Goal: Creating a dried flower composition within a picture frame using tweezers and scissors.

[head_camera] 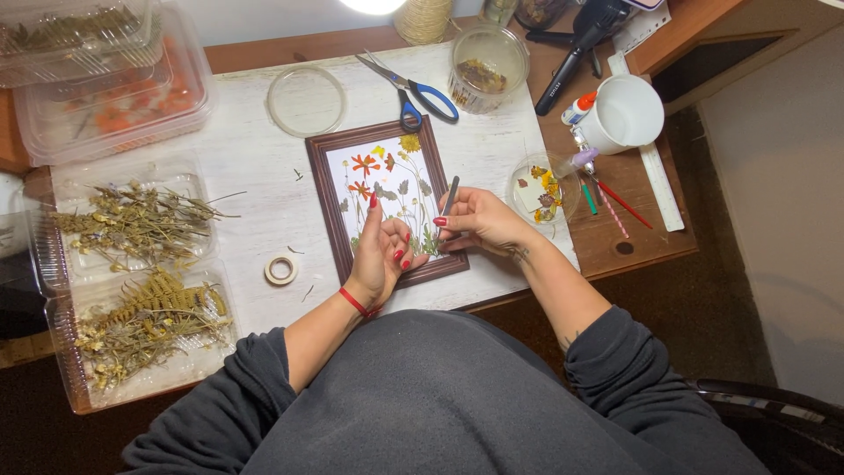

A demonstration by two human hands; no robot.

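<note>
right hand (479,220) grip clamped on dark tool (450,195); left hand (380,255) fingers apart on frame (330,198) edge.

White table (255,158) carries frame (320,189), scissors (420,92), tape roll (281,269).

Left hand (380,251) rests on the near part of a brown picture frame (327,189) holding pressed flowers, index finger pointing far. Right hand (479,220) just right of it grips a dark slim tool (450,195). Blue-handled scissors (420,92) lie far of the frame; tape roll (281,269) to the left; trays of dried plants (132,224) far left.
</note>
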